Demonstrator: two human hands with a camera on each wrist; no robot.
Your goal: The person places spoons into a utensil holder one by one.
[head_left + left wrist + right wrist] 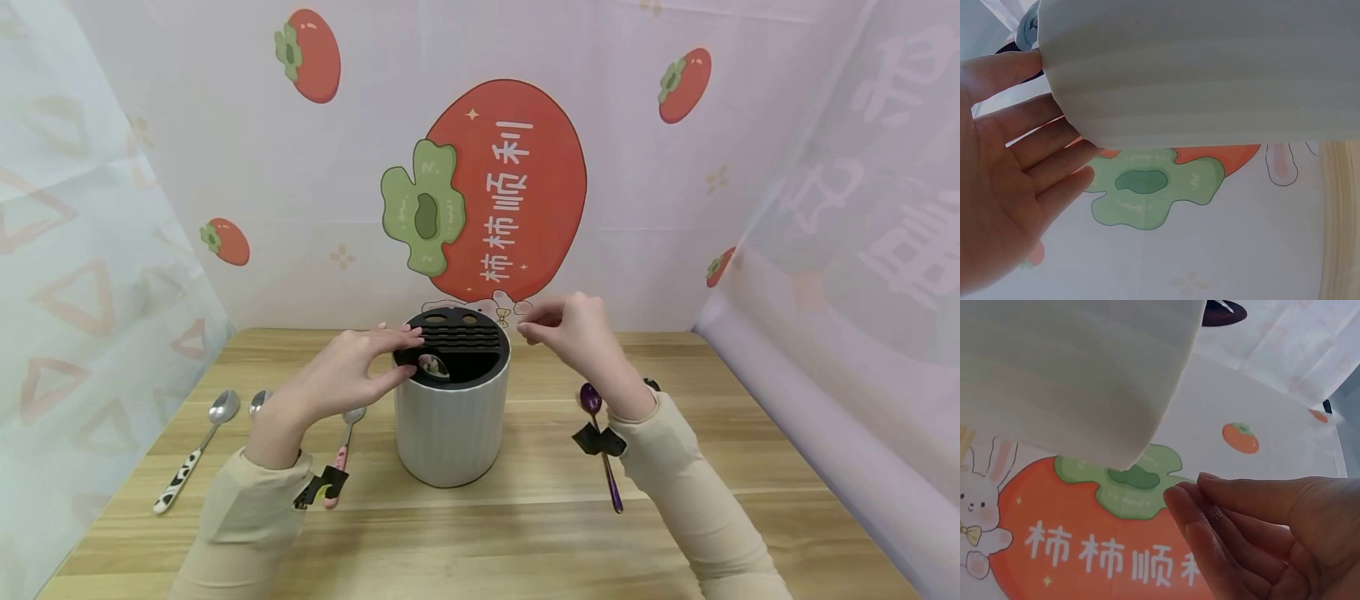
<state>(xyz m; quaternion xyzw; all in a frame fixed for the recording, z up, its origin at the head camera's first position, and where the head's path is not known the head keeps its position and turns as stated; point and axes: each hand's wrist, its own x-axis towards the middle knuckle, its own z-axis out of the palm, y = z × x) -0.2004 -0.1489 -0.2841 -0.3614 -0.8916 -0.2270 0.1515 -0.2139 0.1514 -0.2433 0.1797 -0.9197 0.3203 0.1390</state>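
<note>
A white ribbed utensil holder [450, 433] with a black slotted lid [461, 337] stands on the table. A spoon [433, 367] shows its shiny bowl in the lid's front opening. My left hand [337, 371] rests at the holder's left rim, its fingers extended over the lid's edge and the thumb close to the spoon. To the right of the rim, apart from the holder, is my right hand [573, 333]. Its thumb and fingertips come close together, with nothing seen between them in the right wrist view.
At the left lie a spoon with a cow-print handle [183, 475], a partly hidden spoon [258, 402] and a pink-handled spoon [341, 458]. A purple spoon [606, 467] lies at the right beside the right forearm. A persimmon-printed cloth [630, 208] hangs behind the wooden table [540, 533].
</note>
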